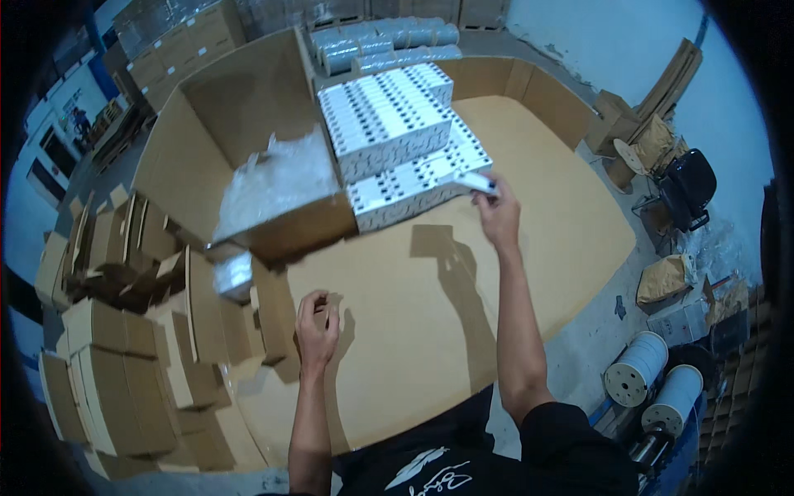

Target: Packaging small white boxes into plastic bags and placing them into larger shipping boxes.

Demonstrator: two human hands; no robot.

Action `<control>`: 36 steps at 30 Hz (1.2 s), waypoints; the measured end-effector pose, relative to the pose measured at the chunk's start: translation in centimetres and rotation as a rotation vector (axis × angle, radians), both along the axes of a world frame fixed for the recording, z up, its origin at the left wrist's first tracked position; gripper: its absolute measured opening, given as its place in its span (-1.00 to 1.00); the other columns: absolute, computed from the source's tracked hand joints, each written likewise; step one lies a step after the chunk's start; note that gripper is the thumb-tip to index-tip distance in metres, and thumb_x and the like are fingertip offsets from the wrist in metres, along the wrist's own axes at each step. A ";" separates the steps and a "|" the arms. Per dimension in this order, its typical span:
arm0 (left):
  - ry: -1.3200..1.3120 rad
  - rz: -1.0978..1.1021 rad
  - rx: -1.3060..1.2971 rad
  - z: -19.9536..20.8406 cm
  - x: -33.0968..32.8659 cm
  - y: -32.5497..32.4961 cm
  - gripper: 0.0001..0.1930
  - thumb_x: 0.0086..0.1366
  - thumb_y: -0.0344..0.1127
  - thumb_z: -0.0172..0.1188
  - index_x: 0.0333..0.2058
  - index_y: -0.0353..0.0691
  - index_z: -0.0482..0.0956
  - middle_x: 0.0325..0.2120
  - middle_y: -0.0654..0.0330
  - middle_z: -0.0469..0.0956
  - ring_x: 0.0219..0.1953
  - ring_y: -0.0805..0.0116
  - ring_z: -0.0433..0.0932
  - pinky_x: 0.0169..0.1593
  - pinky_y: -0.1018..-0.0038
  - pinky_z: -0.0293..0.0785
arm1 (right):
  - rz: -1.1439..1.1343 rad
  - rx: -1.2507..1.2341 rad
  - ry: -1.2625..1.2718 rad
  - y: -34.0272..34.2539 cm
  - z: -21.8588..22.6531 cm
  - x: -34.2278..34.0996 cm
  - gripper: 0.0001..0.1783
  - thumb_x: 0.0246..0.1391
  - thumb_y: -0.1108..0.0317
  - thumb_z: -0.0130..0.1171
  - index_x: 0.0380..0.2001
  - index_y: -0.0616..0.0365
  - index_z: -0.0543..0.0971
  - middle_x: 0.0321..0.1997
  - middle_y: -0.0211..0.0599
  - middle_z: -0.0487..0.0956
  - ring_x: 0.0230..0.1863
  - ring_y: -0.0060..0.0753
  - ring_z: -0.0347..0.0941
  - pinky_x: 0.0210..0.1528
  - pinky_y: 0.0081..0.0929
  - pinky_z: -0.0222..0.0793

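Observation:
My right hand (499, 213) grips a slim white box (475, 182) with a dark mark at its end, held just off the near right corner of a stepped stack of similar white boxes (387, 153). The stack stands on a cardboard-topped table (397, 331), its upper tiers set toward the back. My left hand (318, 324) hovers above the left side of the table, fingers loosely curled and apart from the thumb, holding nothing. Left of the stack is a tall open carton (302, 234) with clear plastic bags (277, 183) in it.
Many open brown cartons (124, 364) crowd the left side, one with a shiny wrapped bundle (234, 275). A low cardboard wall (547, 103) bounds the table's far side. Wrapped rolls (389, 41) lie beyond it. On the right floor are a black chair (691, 186) and white spools (637, 369).

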State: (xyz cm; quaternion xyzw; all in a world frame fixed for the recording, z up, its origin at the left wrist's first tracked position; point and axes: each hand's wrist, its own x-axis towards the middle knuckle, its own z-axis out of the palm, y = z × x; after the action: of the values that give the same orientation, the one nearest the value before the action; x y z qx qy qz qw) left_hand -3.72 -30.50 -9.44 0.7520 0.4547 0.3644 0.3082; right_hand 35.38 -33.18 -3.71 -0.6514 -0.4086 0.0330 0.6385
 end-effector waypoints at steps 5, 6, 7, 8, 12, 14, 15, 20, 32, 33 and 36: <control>-0.487 -0.138 -0.403 -0.6 -0.7 -0.5 -0.69 0.44 -0.42 0.09 0.12 -0.28 0.45 -0.33 0.19 0.60 -0.31 0.52 0.59 -0.15 0.54 0.55 | 0.317 -0.153 0.131 -2.8 -3.4 -13.3 -0.72 0.07 0.56 0.28 -0.11 0.20 0.60 -0.31 -0.35 0.63 -0.33 -0.62 0.55 -0.29 -0.55 0.49; -0.484 -0.123 -0.412 -0.7 -1.3 -0.9 -0.69 0.44 -0.42 0.09 0.12 -0.28 0.45 -0.33 0.19 0.60 -0.31 0.52 0.59 -0.15 0.54 0.55 | 0.374 -0.196 0.154 -3.0 -3.6 -15.5 -0.72 0.08 0.57 0.28 -0.10 0.21 0.60 -0.28 -0.33 0.64 -0.30 -0.60 0.56 -0.27 -0.54 0.51; -0.527 -0.138 -0.437 -0.7 -1.3 -0.2 -0.69 0.46 -0.40 0.07 0.14 -0.27 0.46 -0.34 0.19 0.61 -0.32 0.53 0.58 -0.15 0.55 0.55 | 0.389 -0.193 0.146 -2.2 -3.7 -16.9 -0.72 0.08 0.57 0.28 -0.10 0.21 0.60 -0.28 -0.33 0.64 -0.30 -0.60 0.56 -0.27 -0.54 0.51; -0.565 -0.144 -0.475 -0.9 -1.8 -0.5 -0.68 0.48 -0.38 0.05 0.16 -0.26 0.46 -0.34 0.20 0.61 -0.33 0.54 0.57 -0.16 0.55 0.55 | 0.428 -0.190 0.121 -2.4 -3.9 -18.7 -0.69 0.07 0.61 0.26 -0.08 0.22 0.59 -0.24 -0.32 0.65 -0.25 -0.56 0.59 -0.20 -0.52 0.54; -0.634 -0.166 -0.440 -1.5 -2.2 0.7 -0.69 0.49 -0.30 0.07 0.13 -0.26 0.52 -0.31 0.19 0.63 -0.32 0.53 0.57 -0.19 0.56 0.56 | 0.622 -0.159 0.216 -2.8 -5.0 -21.7 -0.68 0.08 0.67 0.19 -0.06 0.27 0.57 0.05 -0.20 0.59 0.02 -0.42 0.57 0.05 -0.45 0.53; -0.633 -0.153 -0.418 -1.8 -2.3 1.0 -0.68 0.51 -0.29 0.05 0.14 -0.27 0.50 -0.23 0.15 0.62 -0.28 0.50 0.58 -0.16 0.53 0.56 | 0.699 -0.120 0.270 -2.4 -5.8 -22.1 -0.68 0.09 0.67 0.17 -0.06 0.28 0.56 0.15 -0.17 0.54 0.10 -0.39 0.53 0.12 -0.45 0.50; -0.624 -0.151 -0.403 -2.0 -2.3 1.1 -0.67 0.52 -0.27 0.04 0.16 -0.28 0.47 -0.15 0.11 0.61 -0.23 0.48 0.58 -0.13 0.49 0.57 | 0.758 -0.049 0.306 -2.3 -6.4 -22.1 -0.68 0.10 0.69 0.15 -0.05 0.28 0.55 0.23 -0.15 0.48 0.17 -0.36 0.48 0.18 -0.43 0.46; -0.567 -0.103 -0.307 -2.0 -1.5 1.0 -0.59 0.37 -0.45 0.21 0.17 -0.28 0.39 -0.08 0.05 0.59 -0.09 0.38 0.59 0.02 0.48 0.57 | 0.746 -0.044 0.408 -1.4 -8.4 -21.6 -0.72 0.14 0.69 0.15 -0.06 0.37 0.49 0.17 -0.08 0.49 0.16 -0.37 0.48 0.17 -0.44 0.46; -0.368 -0.091 -0.235 -1.7 -1.0 1.0 -0.44 0.26 -0.68 0.19 0.20 -0.23 0.26 -0.04 0.06 0.58 0.06 0.34 0.55 0.17 0.44 0.48 | 0.646 -0.174 0.255 -0.8 -8.4 -20.9 -0.41 0.07 0.75 0.14 0.17 0.21 0.30 0.00 -0.10 0.57 0.08 -0.33 0.56 0.13 -0.40 0.49; -0.365 -0.091 -0.239 -1.9 -1.1 1.0 -0.44 0.26 -0.68 0.19 0.20 -0.23 0.26 -0.04 0.06 0.58 0.06 0.34 0.55 0.17 0.44 0.48 | 0.645 -0.176 0.259 -0.9 -8.3 -21.0 -0.41 0.07 0.75 0.14 0.17 0.21 0.30 0.00 -0.10 0.57 0.08 -0.33 0.56 0.13 -0.40 0.49; -0.370 -0.070 -0.264 -1.6 -1.1 0.9 -0.46 0.27 -0.67 0.17 0.20 -0.24 0.27 -0.03 0.07 0.58 0.07 0.33 0.56 0.17 0.42 0.48 | 0.646 -0.255 0.184 -0.8 -7.9 -21.0 -0.40 0.10 0.76 0.14 0.20 0.23 0.29 0.05 -0.12 0.54 0.12 -0.35 0.52 0.15 -0.41 0.48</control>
State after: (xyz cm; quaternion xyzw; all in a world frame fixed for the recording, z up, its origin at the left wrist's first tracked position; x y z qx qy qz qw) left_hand -4.83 -29.55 -11.08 0.6408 0.4078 0.4225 0.4945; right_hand 14.39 -33.98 -11.59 -0.5576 -0.5265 0.3424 0.5428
